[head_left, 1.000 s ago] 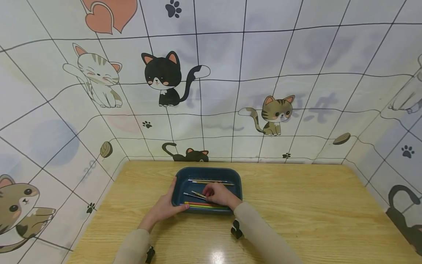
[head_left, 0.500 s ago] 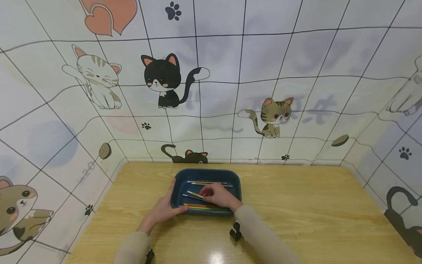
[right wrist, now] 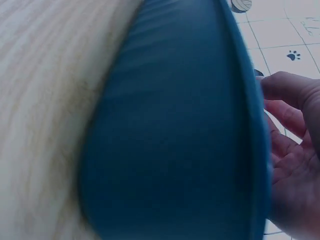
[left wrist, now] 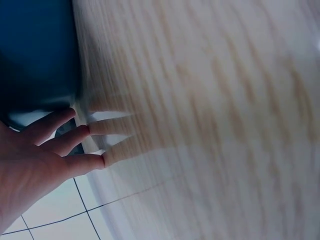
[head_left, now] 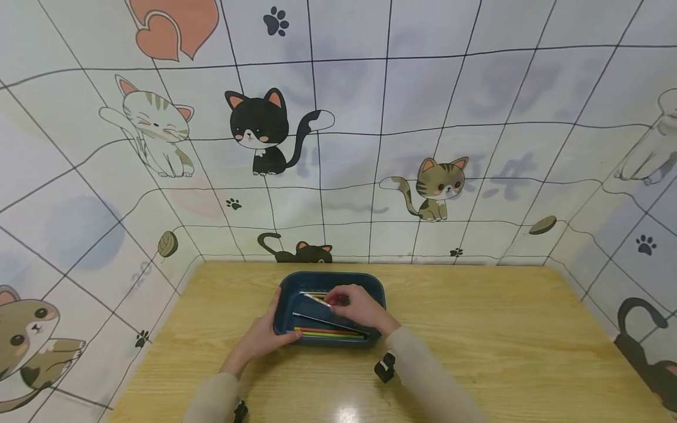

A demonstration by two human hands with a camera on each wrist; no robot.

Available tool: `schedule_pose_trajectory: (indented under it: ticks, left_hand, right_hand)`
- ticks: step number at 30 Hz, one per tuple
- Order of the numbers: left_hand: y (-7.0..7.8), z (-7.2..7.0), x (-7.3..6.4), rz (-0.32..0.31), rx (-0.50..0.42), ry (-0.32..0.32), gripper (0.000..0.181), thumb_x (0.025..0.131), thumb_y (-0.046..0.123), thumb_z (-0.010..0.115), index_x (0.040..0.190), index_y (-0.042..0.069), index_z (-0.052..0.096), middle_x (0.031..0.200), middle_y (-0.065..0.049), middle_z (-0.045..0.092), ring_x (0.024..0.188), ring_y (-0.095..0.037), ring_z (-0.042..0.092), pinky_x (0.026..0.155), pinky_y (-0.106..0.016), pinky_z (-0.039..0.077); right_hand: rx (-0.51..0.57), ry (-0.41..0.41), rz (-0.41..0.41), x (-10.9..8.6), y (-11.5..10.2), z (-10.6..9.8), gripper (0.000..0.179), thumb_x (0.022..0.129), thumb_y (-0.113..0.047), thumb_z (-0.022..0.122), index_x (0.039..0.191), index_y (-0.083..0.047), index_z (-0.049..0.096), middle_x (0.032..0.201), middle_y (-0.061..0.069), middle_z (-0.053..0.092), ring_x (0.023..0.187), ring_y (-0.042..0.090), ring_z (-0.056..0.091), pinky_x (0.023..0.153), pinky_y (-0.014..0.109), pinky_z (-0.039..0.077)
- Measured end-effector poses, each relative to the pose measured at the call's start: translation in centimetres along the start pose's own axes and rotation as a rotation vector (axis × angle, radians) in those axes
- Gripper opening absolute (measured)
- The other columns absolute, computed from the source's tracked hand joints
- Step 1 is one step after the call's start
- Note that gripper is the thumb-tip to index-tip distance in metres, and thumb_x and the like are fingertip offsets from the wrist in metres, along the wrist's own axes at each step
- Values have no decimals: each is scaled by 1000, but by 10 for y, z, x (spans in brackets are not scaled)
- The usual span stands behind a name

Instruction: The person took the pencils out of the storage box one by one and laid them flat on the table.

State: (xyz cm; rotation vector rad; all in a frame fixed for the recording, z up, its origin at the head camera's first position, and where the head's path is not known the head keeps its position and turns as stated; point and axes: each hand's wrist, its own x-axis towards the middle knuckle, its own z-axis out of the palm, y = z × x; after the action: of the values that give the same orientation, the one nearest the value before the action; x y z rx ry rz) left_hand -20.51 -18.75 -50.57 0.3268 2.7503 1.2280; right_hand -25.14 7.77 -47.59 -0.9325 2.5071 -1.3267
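A dark blue tray [head_left: 330,277] rests on the wooden table with several pencils inside. My left hand [head_left: 262,336] steadies its left front corner: the thumb lies over the front rim, and in the left wrist view the straight fingers touch the side wall. Over the tray, my right hand [head_left: 357,305] pinches a patterned pencil [head_left: 315,299] between thumb and fingertips; its far part is hidden by the hand. A dark slim pencil [head_left: 317,319] lies slantwise in the middle. An orange-red pencil [head_left: 317,331] and a green pencil [head_left: 333,336] lie along the front wall.
More pencils [head_left: 312,292] lie along the tray's back wall, partly covered by the right hand. The light wood table [head_left: 476,329] reaches back to a cloth wall [head_left: 359,153] printed with cats and grid lines. Both wrists carry small black devices.
My right hand has lifted the patterned pencil away from the dark slim one and carried it toward the back of the tray. The left hand keeps its place at the corner.
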Motion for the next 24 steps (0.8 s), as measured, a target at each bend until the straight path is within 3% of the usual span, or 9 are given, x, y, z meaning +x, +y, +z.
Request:
schedule_pose_trajectory:
  ticks: [10, 24]
  left_hand:
    - [3, 0, -2, -3, 11, 0, 113, 76, 38, 82, 155, 6, 7, 123, -37, 53, 97, -32, 58, 88, -52, 43]
    - [-7, 3, 0, 11, 21, 8, 115, 76, 43, 81, 156, 9, 6, 126, -37, 50, 102, -33, 58, 89, -51, 43]
  right_hand:
    - [-7, 60, -14, -13, 3, -24, 17, 90, -3, 64, 107, -4, 69, 93, 0, 66, 81, 13, 57, 71, 29, 47]
    - [-17, 105, 42, -35, 13, -43, 18, 93, -6, 63, 111, -4, 66, 97, 1, 64, 84, 16, 58, 73, 32, 48]
